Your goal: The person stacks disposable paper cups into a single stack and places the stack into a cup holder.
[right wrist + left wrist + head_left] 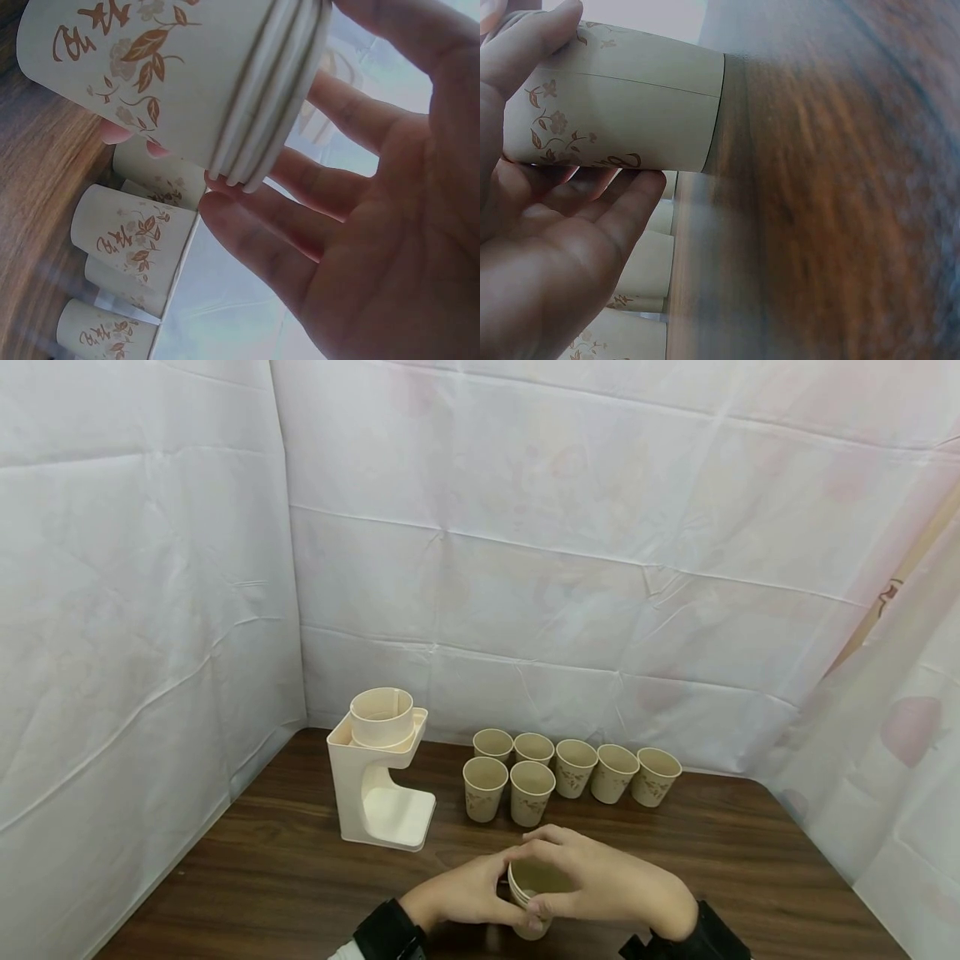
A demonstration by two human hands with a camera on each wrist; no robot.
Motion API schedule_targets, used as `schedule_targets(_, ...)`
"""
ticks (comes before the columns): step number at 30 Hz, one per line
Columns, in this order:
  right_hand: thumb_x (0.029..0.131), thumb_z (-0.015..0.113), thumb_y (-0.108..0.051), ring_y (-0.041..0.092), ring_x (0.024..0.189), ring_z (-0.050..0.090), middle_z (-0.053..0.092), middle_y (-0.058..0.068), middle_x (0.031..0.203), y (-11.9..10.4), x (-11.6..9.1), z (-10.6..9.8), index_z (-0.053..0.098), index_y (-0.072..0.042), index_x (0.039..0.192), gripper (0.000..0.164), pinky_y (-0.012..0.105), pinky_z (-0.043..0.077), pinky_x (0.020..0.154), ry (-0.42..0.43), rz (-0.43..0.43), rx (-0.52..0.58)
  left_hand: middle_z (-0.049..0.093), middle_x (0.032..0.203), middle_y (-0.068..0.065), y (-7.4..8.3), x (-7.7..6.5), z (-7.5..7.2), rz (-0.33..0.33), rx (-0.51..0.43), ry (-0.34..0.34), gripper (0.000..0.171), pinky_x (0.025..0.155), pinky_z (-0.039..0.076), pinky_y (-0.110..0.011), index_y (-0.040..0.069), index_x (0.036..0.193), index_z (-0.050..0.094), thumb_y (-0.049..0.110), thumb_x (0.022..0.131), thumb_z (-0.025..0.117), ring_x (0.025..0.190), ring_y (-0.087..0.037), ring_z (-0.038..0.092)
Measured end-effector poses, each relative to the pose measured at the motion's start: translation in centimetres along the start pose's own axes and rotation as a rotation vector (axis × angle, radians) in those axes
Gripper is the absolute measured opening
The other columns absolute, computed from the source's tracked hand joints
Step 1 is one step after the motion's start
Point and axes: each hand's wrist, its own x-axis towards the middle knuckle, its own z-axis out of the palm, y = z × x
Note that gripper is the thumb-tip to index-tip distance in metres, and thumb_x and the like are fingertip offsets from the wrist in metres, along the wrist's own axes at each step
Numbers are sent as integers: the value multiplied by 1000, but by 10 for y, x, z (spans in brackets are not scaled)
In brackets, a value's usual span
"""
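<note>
A nested stack of beige paper cups (546, 878) stands upright on the table near its front edge, with several rims layered at its top in the right wrist view. My left hand (472, 889) grips the stack's side, thumb on one face and fingers on the opposite one; a printed flower pattern shows on the cup wall (622, 105) between them. Over the top, my right hand (611, 881) holds the stack by the rims (262, 97), with its thumb on the near side and fingertips on the far side.
Behind the hands, several matching paper cups stand upright, including a front pair (484, 793) and a longer back row (576, 768). Left of them is a cream plastic stand (348, 785) with a round holder (381, 727) on top. White cloth (525, 568) hangs behind the brown wooden table (285, 860).
</note>
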Motion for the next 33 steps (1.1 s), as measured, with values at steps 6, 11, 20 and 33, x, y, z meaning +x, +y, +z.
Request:
schedule_targets(6, 90, 50, -54, 18, 125, 40, 44, -1, 140, -1, -1, -3, 43, -37, 134, 47, 50, 45, 94, -39, 74, -3, 54, 127, 9, 0, 0, 0, -4, 25, 10, 78, 99, 38, -31, 38, 142, 26, 44, 78, 71, 115, -7, 47)
schedule_targets(11, 92, 50, -51, 16, 124, 40, 47, -4, 137, -1, -1, -6, 46, -33, 133, 45, 47, 44, 96, -26, 47, 1, 55, 126, 11, 1, 0, 0, 0, 26, 9, 77, 100, 38, -31, 35, 141, 28, 45, 78, 71, 115, -7, 47)
schedule_targets(20, 92, 51, -49, 7, 115, 47, 51, -18, 127, 3, 3, -18, 44, -37, 131, 41, 38, 48, 90, 8, 36, 15, 57, 119, 15, 0, 1, 2, 51, 53, 34, 63, 96, 41, -29, 30, 131, 41, 42, 78, 73, 110, -6, 50)
schedule_targets(33, 92, 56, -44, 3, 118, 42, 52, -20, 124, 17, 11, -26, 49, -36, 127, 37, 38, 46, 93, 82, 61, 11, 55, 124, 14, 0, 1, 1, 47, 47, 28, 69, 98, 40, -33, 35, 136, 36, 43, 78, 73, 114, -5, 47)
